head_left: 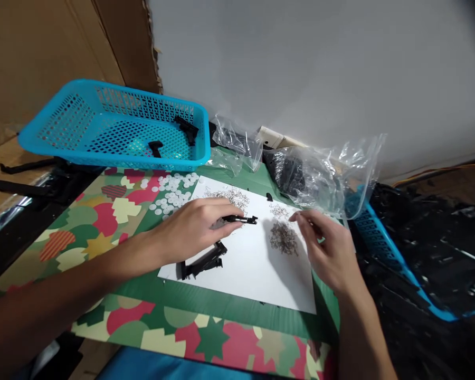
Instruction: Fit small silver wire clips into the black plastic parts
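Note:
My left hand [196, 227] is closed around a black plastic part [211, 256] that rests on a white sheet [257, 269]; one slim arm of the part sticks out past my fingertips. My right hand [326, 248] hovers just right of a small heap of tiny metal springs [284, 237], thumb and forefinger pinched together; whether a spring is between them is too small to tell. A second scatter of springs [233, 196] lies at the sheet's far edge. A tiny black piece [269, 197] sits near it.
A turquoise basket [114, 126] with two black parts stands at the back left. Several white discs [170, 192] lie beside the sheet. Clear plastic bags [320, 174] lie behind. A blue tray [396, 258] full of black parts is at the right. Patterned paper [103, 221] covers the table.

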The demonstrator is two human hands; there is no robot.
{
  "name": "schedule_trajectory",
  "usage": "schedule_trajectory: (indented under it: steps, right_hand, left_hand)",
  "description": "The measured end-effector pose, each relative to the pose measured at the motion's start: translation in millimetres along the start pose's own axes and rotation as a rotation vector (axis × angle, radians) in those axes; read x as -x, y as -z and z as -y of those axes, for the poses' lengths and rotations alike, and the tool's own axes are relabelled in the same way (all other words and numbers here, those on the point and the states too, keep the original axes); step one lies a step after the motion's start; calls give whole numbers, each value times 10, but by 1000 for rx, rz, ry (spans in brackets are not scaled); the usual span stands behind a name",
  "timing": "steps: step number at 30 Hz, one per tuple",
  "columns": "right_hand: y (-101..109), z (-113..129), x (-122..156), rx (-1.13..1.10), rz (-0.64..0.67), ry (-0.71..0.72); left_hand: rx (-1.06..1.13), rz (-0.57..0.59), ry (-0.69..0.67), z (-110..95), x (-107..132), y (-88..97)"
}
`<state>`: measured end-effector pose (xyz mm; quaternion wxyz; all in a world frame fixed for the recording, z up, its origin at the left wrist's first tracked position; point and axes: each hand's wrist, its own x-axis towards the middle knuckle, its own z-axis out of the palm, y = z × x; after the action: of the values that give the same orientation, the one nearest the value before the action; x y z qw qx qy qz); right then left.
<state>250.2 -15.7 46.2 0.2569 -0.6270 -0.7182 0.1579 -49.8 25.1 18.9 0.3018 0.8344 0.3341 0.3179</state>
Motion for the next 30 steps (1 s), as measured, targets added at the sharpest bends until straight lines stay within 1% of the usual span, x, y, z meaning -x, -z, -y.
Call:
schedule_trajectory:
  steps: [1, 2, 3, 4, 7, 12, 14, 18, 22, 23, 25, 27, 30]
  right_hand:
    - [30, -31, 13, 38, 109, 4]
    - [45, -51, 28, 60, 192, 2]
    - [45, -61, 41, 72, 243, -2]
    - [34, -65, 51, 80, 266, -4]
    - [-36, -51, 53, 114, 260, 5]
    - [-131, -46, 26, 206, 224, 47]
    - [-148, -52, 24, 211, 237, 50]
    - [-163, -47, 19, 205, 276, 7]
    - [-136, -8, 23, 212, 327, -20]
    - [-121, 8, 32, 172, 334, -27]
    - [-90, 51, 54, 6, 327, -53]
    - [-75, 111, 74, -243, 299, -91]
    - [-105, 217, 76, -584, 217, -136]
  left_hand:
    - [9, -14, 20, -7, -2, 0]
    - [20, -20, 42, -16, -3, -1]
    - [32, -23, 62, -25, -3, -4]
    - [44, -23, 76, -35, -2, -7]
    - [65, -16, 86, -56, 8, -22]
    - [35, -3, 35, -47, 26, -58]
    - [27, 0, 28, -38, 27, -71]
    - [43, 0, 42, -29, 30, -84]
    - [77, -2, 73, -42, 24, -86]
    - [91, -1, 86, -50, 19, -85]
    - [126, 0, 120, -73, 7, -81]
    - [188, 5, 170, -104, -6, -75]
    - [353, 42, 254, -162, -23, -63]
